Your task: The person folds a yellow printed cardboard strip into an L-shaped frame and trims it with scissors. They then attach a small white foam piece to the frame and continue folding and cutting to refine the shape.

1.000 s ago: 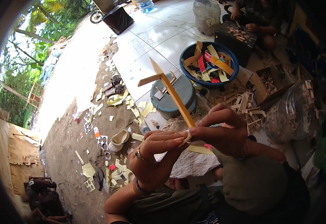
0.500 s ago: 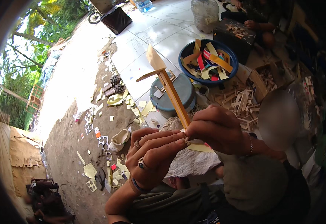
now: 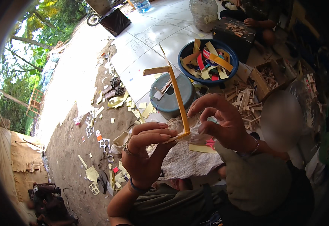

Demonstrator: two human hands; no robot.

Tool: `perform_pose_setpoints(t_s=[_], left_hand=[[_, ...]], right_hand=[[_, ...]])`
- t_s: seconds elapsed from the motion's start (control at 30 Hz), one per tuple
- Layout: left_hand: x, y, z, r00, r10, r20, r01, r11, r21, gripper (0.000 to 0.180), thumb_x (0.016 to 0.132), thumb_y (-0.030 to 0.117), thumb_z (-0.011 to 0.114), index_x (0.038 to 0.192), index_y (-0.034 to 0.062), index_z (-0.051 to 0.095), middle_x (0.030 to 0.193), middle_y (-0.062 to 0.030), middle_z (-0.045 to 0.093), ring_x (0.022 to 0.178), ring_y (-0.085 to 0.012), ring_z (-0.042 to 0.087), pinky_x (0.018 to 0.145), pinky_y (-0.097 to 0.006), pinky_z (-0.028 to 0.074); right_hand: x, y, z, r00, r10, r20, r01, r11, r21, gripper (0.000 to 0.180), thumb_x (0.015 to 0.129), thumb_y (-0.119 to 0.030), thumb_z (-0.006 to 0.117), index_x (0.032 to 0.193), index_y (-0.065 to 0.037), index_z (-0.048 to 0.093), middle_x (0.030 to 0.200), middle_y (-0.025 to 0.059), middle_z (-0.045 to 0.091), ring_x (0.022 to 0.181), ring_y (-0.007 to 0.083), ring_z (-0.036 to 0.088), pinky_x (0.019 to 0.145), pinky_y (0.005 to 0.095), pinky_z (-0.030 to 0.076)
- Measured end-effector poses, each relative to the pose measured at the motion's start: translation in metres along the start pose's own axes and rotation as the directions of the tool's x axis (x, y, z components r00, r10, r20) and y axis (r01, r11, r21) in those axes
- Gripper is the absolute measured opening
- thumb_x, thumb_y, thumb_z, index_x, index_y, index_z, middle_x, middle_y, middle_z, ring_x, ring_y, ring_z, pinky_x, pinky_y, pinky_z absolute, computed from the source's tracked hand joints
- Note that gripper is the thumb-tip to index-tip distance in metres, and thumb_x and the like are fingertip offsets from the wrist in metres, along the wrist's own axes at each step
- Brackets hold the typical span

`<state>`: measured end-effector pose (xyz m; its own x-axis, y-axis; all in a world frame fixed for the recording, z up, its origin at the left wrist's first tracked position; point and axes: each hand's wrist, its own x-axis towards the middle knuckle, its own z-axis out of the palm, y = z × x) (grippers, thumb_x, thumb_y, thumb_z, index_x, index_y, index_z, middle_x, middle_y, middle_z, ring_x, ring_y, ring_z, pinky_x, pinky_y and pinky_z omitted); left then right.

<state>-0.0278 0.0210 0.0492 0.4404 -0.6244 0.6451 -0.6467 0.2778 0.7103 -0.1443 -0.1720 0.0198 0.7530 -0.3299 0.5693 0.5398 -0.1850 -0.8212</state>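
A yellow strip (image 3: 179, 101), bent at both ends into a bracket shape, stands upright in front of me; whether it is card or thin wood I cannot tell. My left hand (image 3: 143, 150) pinches its lower folded end between thumb and fingers. At its top, one arm points left and a thin pale piece rises from the corner. My right hand (image 3: 226, 122) hovers just right of the strip, apart from it, fingers curled and spread with nothing visible between them. Below both hands lies a whitish cloth (image 3: 191, 162), with a pale yellow piece (image 3: 202, 149) on it.
Beyond the hands stand a grey-green bucket (image 3: 162, 103) and a blue basin (image 3: 237, 69) of coloured strips. Small wooden pieces (image 3: 243, 101) are heaped at right beside a wooden box (image 3: 260, 84). Another person's hand (image 3: 251, 22) rests far right. A pale shoe (image 3: 121, 141) and scraps litter the ground left.
My right hand has let go of the strip's lower end and drawn back to the right. The strip has turned, now showing its bent profile, while my left hand keeps hold.
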Motion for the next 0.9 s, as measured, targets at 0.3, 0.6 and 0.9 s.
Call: perform_pose_setpoints(t_s=[0.3, 0.6, 0.9], left_hand=[[-0.003, 0.002, 0.009, 0.981, -0.167, 0.096, 0.192, 0.890, -0.414, 0.037, 0.084, -0.013, 0.075, 0.113, 0.0016, 0.058, 0.110, -0.0172, 0.070, 0.110, -0.0228, 0.066, 0.097, -0.037, 0.053], [0.007, 0.006, 0.001, 0.971, 0.135, 0.197, -0.194, 0.928, 0.319, 0.040, 0.070, 0.009, 0.092, 0.105, 0.0139, 0.072, 0.097, -0.0019, 0.075, 0.087, -0.0192, 0.072, 0.079, -0.033, 0.052], [0.010, 0.007, -0.001, 0.964, 0.150, 0.220, -0.220, 0.916, 0.337, 0.035, 0.073, 0.010, 0.090, 0.102, 0.0141, 0.072, 0.095, -0.0017, 0.076, 0.084, -0.0193, 0.072, 0.078, -0.033, 0.051]], right_hand=[[-0.005, 0.012, 0.003, 0.742, 0.559, 0.369, -0.611, 0.339, 0.716, 0.033, 0.106, -0.032, 0.059, 0.122, -0.004, 0.064, 0.113, 0.0070, 0.066, 0.108, 0.0141, 0.062, 0.093, 0.0326, 0.052], [-0.011, 0.014, -0.003, 0.852, 0.449, 0.269, -0.513, 0.610, 0.604, 0.024, 0.105, -0.019, 0.061, 0.122, -0.002, 0.064, 0.111, 0.0079, 0.067, 0.104, 0.0152, 0.066, 0.095, 0.0334, 0.053], [-0.010, 0.014, -0.002, 0.880, 0.401, 0.253, -0.472, 0.692, 0.547, 0.022, 0.105, -0.018, 0.062, 0.119, 0.000, 0.064, 0.109, 0.0086, 0.068, 0.103, 0.0157, 0.066, 0.095, 0.0337, 0.053]])
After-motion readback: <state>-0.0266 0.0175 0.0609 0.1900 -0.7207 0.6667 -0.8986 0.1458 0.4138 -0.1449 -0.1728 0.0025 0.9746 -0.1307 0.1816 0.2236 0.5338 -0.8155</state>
